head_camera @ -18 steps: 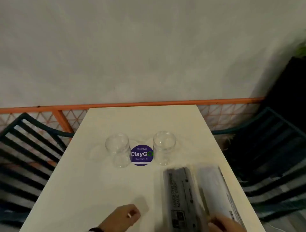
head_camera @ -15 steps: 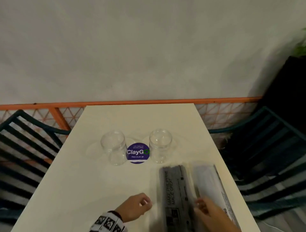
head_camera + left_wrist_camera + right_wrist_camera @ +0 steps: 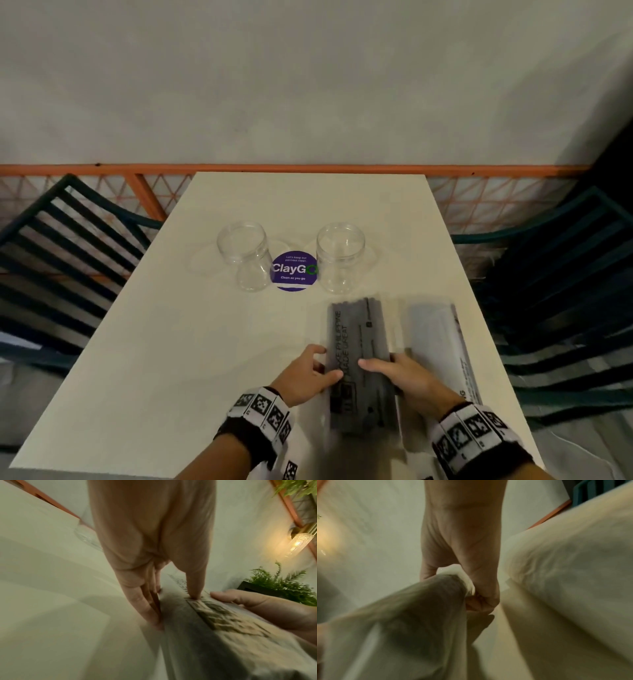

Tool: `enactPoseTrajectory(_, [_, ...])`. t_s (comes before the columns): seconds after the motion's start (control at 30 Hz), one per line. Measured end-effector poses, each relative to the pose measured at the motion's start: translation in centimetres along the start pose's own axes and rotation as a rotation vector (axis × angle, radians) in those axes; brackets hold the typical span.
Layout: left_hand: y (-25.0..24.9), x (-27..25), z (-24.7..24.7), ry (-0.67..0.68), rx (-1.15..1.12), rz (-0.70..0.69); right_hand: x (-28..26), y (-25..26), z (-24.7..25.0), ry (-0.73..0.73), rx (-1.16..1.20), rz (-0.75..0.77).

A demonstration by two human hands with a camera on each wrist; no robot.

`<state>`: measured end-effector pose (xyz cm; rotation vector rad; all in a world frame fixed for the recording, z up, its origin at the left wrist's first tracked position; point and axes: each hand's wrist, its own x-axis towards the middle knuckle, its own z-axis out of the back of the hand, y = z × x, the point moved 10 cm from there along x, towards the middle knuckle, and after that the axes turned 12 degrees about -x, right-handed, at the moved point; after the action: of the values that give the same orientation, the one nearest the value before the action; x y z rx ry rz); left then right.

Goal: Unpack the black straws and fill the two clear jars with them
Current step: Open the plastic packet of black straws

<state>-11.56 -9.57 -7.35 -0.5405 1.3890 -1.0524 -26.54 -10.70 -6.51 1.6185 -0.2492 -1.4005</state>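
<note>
Two clear jars, the left jar (image 3: 245,255) and the right jar (image 3: 340,255), stand open and empty mid-table. A clear-wrapped pack of black straws (image 3: 359,335) lies lengthwise in front of the right jar. My left hand (image 3: 329,362) holds its left edge, thumb on top and fingers along the side, as the left wrist view shows (image 3: 175,610). My right hand (image 3: 394,370) grips the pack from the right, its fingers curled round the pack (image 3: 419,608) in the right wrist view. Both wrist views are motion-blurred.
A second, white pack (image 3: 435,342) lies just right of the black one. A purple round sticker (image 3: 294,270) sits between the jars. Dark slatted chairs (image 3: 61,260) flank the white table (image 3: 171,359), and an orange railing (image 3: 308,168) runs behind it.
Both hands came forward and took hold of the black straw pack; before, the left hand was a loose fist on the table beside it and the right was at the packs' near end.
</note>
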Motion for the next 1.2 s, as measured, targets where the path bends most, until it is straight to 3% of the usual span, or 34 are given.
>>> enactPoseTrajectory(0.17, [0.6,-2.4,3.0,-0.069,-0.043,-0.041,0.8,2.9,-1.5,-0.069,-0.178,0.079])
enactPoseTrajectory(0.43, [-3.9,-7.9,15.9,-0.513,-0.303,-0.317,-1.2,12.2,-6.9,-0.177,-0.883,0.546])
enactPoseTrajectory(0.6, [-4.7,-8.4,19.1,-0.465,-0.189,-0.314,-0.3,15.2,-11.8,-0.196,-1.209,0.704])
enactPoseTrajectory(0.73, [-4.1,-8.4,22.2,-0.553,-0.147,-0.35,1.2,15.4,-13.6,-0.159,-1.284,0.673])
enactPoseTrajectory(0.83, [-4.2,-7.8,23.0,-0.505,-0.127,-0.381,1.7,15.7,-13.7,-0.147,-1.277,0.662])
enactPoseTrajectory(0.97, [-4.2,-7.5,24.3,-0.573,-0.165,-0.431,0.9,17.7,-12.7,-0.209,-1.148,0.684])
enactPoseTrajectory(1.2, [-7.6,-7.6,23.5,-0.461,-0.244,-0.583,-1.7,23.4,-13.2,-0.319,-0.83,0.834])
